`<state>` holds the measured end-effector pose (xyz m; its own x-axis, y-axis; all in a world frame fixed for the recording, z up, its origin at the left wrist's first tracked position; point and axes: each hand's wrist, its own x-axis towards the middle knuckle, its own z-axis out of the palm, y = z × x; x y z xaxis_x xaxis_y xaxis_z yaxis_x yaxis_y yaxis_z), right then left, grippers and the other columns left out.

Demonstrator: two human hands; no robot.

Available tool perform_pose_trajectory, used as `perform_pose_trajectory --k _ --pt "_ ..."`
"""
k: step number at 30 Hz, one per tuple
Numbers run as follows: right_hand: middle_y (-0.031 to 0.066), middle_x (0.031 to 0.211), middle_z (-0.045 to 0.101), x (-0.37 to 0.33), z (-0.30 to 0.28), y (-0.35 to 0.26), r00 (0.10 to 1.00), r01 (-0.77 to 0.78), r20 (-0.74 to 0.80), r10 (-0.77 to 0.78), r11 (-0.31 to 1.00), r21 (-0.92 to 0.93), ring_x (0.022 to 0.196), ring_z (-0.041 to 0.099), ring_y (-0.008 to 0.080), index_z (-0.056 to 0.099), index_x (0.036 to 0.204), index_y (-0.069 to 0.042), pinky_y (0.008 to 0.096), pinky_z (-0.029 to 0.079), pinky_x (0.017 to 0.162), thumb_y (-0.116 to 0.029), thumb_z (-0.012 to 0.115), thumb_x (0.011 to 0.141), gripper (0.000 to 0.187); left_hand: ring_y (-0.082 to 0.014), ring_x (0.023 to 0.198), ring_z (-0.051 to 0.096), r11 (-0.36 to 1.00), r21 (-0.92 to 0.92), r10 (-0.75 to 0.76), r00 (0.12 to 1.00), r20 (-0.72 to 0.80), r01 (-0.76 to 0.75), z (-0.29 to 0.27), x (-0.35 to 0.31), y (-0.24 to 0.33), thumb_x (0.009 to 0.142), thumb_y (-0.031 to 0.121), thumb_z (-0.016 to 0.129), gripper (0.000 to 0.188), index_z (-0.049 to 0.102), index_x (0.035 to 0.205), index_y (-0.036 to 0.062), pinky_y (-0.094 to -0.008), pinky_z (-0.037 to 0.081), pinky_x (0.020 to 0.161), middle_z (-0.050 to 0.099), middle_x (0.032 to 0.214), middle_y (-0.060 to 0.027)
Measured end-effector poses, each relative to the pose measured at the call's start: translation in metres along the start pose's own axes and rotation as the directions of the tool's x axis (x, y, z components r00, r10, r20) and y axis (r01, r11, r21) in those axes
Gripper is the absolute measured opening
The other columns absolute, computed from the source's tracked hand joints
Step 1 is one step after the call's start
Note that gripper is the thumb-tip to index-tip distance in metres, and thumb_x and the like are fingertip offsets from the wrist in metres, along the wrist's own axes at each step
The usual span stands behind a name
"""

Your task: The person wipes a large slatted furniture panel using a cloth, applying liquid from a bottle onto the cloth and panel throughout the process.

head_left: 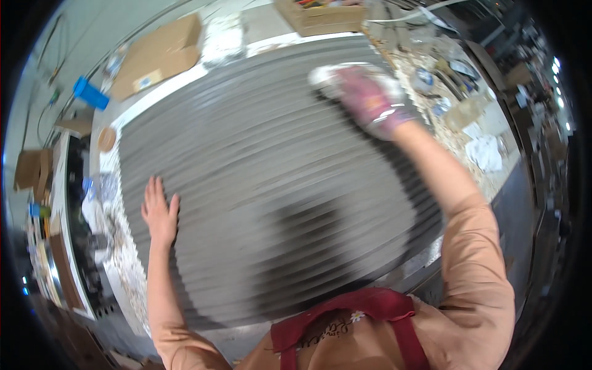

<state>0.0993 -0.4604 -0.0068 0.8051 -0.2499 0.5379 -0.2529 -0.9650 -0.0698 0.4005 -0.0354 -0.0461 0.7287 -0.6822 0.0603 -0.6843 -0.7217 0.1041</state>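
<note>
A large grey ribbed panel [246, 142] lies flat on the workbench in front of me, its ridges running from side to side. My bare left hand [160, 213] rests flat near the panel's left edge, fingers stretched out. At the far right of the panel, my right hand [364, 98] wears a pinkish-purple glove. It presses a white cloth [327, 77] down on the ridges; motion smears the hand, and the cloth bunches around and under it.
Flattened cardboard [157, 55] lies beyond the panel at the far left, near a blue cup [91, 92]. A cardboard box [320, 18] stands at the back. Along the right side are shavings, a clear bottle [468, 111] and crumpled white paper [485, 152]. A roll of tape [106, 139] sits at left.
</note>
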Motion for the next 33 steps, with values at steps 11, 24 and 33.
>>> perform_pose_trajectory --k 11,24,33 --pt "0.0147 0.118 0.061 -0.082 -0.022 0.109 0.94 -0.201 0.223 0.256 0.949 -0.242 0.107 0.058 0.0341 0.057 0.123 -0.013 0.0407 0.048 0.09 -0.016 0.052 0.084 0.039 -0.0298 0.142 0.018 1.0 0.013 0.023 0.999 0.028 -0.023 0.003 -0.002 -0.006 0.095 0.046 0.04 0.064 0.025 0.148 0.0129 -0.0564 0.014 0.11 0.02 0.155 -0.0066" --pt "0.0179 0.104 0.064 -0.058 -0.018 0.147 0.789 -0.545 0.173 0.589 0.802 -0.244 0.099 0.061 0.0362 0.064 0.107 -0.011 0.041 0.048 0.086 -0.019 0.054 0.085 0.025 -0.0304 0.142 0.019 1.0 0.018 0.013 1.0 0.02 -0.013 0.001 -0.002 -0.002 0.095 0.045 0.04 0.063 0.025 0.148 0.0129 -0.055 0.015 0.11 0.022 0.155 -0.0074" --pt "0.0127 0.116 0.06 -0.016 -0.062 0.108 0.81 -0.586 0.261 0.525 0.712 0.388 0.107 0.058 0.0244 0.06 0.117 0.0 0.0327 0.044 0.093 -0.024 0.062 0.087 0.038 -0.0298 0.142 0.02 0.999 0.033 0.003 1.0 0.0 -0.003 0.001 -0.004 0.001 0.094 0.043 0.041 0.063 0.027 0.147 0.0124 -0.0527 0.015 0.111 0.023 0.154 -0.0075"
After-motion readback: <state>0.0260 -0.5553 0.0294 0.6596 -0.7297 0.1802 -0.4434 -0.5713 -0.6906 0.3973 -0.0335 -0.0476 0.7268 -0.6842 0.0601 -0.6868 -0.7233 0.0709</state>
